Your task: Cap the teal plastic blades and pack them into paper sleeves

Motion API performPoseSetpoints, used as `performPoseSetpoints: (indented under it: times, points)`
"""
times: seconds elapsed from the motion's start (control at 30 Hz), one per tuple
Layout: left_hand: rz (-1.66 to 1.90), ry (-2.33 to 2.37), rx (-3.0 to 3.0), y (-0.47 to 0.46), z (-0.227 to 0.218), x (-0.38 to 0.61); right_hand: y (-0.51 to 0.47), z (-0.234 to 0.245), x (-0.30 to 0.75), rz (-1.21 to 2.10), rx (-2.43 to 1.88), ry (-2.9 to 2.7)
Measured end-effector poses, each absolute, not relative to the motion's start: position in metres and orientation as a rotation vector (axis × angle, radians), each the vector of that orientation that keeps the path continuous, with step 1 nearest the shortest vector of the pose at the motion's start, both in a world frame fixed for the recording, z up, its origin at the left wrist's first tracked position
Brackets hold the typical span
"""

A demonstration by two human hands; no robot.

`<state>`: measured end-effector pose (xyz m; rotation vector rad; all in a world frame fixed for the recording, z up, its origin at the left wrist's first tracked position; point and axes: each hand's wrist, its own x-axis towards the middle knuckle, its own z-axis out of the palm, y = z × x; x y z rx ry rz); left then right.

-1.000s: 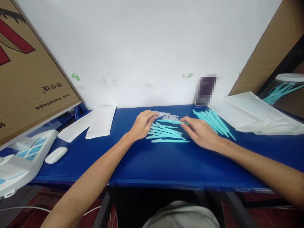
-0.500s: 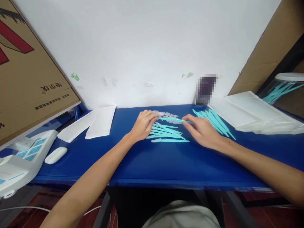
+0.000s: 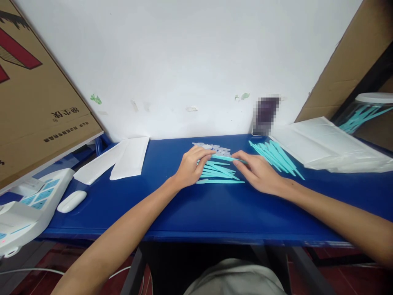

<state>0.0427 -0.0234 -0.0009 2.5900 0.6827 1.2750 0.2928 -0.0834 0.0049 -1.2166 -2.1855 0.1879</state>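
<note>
Between my hands, a turquoise eyebrow razor [image 3: 224, 157] is held level just above the table. My left hand [image 3: 193, 166] pinches its left end, and the fingers cover whatever is at the tip. My right hand [image 3: 259, 170] is closed on the handle end. Small translucent caps [image 3: 216, 148] lie in a heap behind the razor. In front of it, a loose pile of turquoise razors [image 3: 217, 170] is partly covered by my left hand. Beyond my right hand lies a second bundle of razors [image 3: 278, 157].
Two white sleeves [image 3: 130, 157] and a white oval case [image 3: 72, 201] lie left on the blue table [image 3: 196, 213], beside a white keypad device [image 3: 39, 200]. To the right are clear plastic bags [image 3: 325, 147] and a jar of razors [image 3: 365, 114]. A phone [image 3: 266, 114] leans on the wall.
My left hand has moved right along the razor, closer to my right hand, uncovering more of the caps. My right hand has shifted slightly left.
</note>
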Motion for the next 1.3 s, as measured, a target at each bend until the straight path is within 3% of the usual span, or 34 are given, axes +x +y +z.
performPoseSetpoints:
  times: [0.23,0.43,0.6,1.03,1.3]
  points:
    - [1.136,0.745,2.738,-0.015,0.005,0.029,-0.077,-0.002,0.291,0.099,-1.163,-2.283]
    - [0.391,0.853,2.806,-0.008,0.014,0.012,-0.081,-0.007,0.277,0.105,-1.169,-2.464]
    - [0.124,0.903,2.729,-0.012,0.015,0.016,-0.084,-0.005,0.281,0.241,-1.296,-2.572]
    - [0.337,0.740,2.684,-0.018,0.007,0.033,-0.054,0.048,0.240,0.449,-1.566,-2.908]
    - [0.643,0.715,2.537,-0.019,-0.007,0.035,-0.065,0.030,0.230,0.277,-1.588,-2.876]
